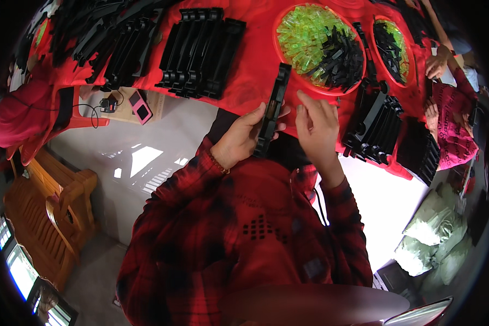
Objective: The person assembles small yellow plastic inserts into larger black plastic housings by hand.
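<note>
My left hand (243,133) is wrapped round a long, narrow black plastic part (273,111), which stands at a slant in front of my chest. My right hand (319,126) is raised just to the right of it, apart from the part. Its fingers are bent but spread, and I see nothing between them. Beyond my hands sits a round red tray (281,53) of small pieces. Translucent yellow-green pieces (303,33) fill its left side, and small black pieces (339,62) are heaped at the right.
Similar black parts (193,51) lie in rows on the red-covered table (255,35), with another stack (374,125) at the right. A second red tray (403,80) stands further right, near another person's hand (437,62). A wooden chair (54,212) is at lower left.
</note>
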### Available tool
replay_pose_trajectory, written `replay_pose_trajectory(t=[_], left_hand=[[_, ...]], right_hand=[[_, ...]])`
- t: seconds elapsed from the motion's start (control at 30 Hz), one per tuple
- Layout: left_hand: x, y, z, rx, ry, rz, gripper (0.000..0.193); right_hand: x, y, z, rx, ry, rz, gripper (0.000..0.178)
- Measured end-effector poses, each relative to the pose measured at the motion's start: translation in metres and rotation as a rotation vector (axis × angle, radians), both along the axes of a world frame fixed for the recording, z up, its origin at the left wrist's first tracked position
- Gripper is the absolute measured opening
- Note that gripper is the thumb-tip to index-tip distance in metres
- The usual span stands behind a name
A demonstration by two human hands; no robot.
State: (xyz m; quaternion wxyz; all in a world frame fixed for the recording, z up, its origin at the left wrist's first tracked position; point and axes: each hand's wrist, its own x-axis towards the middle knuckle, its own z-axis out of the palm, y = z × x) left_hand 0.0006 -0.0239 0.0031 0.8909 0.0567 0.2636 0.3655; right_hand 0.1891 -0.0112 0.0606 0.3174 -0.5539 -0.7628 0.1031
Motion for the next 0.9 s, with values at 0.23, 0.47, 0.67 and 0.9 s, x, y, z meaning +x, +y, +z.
replay_pose_trajectory(t=[0.23, 0.47, 0.67, 0.9], left_hand=[[0.005, -0.001, 0.0, -0.034, 0.004, -0.073, 0.06], [0.006, -0.004, -0.001, 0.019, 0.069, -0.118, 0.061], [0.005, -0.005, -0.001, 0.022, 0.11, -0.102, 0.059], [0.005, -0.006, 0.001, 0.024, 0.139, -0.102, 0.056]], right_hand=[[0.029, 0.047, -0.007, 0.112, 0.156, -0.186, 0.025], [0.053, 0.118, -0.023, 0.314, -0.197, -0.364, 0.02], [0.05, 0.141, -0.03, 0.316, -0.514, -0.494, 0.022], [0.056, 0.145, -0.034, 0.391, -0.58, -0.364, 0.015]])
